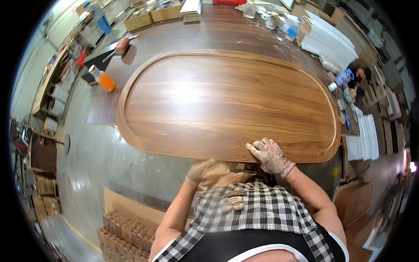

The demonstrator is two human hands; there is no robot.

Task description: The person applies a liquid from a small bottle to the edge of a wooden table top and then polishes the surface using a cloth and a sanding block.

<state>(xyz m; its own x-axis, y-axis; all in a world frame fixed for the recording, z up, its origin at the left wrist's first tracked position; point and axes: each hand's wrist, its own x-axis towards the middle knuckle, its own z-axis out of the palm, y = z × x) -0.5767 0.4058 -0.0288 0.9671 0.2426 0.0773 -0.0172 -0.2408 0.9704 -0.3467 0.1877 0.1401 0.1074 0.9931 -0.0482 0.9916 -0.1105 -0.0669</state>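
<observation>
A large oval wooden tabletop (227, 105) with a raised rim and brown grain lies on the workbench, its near edge jutting toward me. My right hand (271, 156), in a stained whitish glove, rests on that near edge with fingers stretched over the wood. At the near edge, further left, my gloved left hand (200, 171) is smeared by motion. It is closed on a crumpled tan cloth (222, 177) hanging in front of my checked apron (262, 205). The fingertips of the left hand are hard to make out.
An orange bottle (104, 81) and a red-headed roller-like tool (123, 45) sit on the dark workbench (209, 35) at left. Bottles (291, 31) and white panels (329, 37) crowd the far right. Stacked brown pieces (126, 231) stand at lower left. A person (98, 16) is at far left.
</observation>
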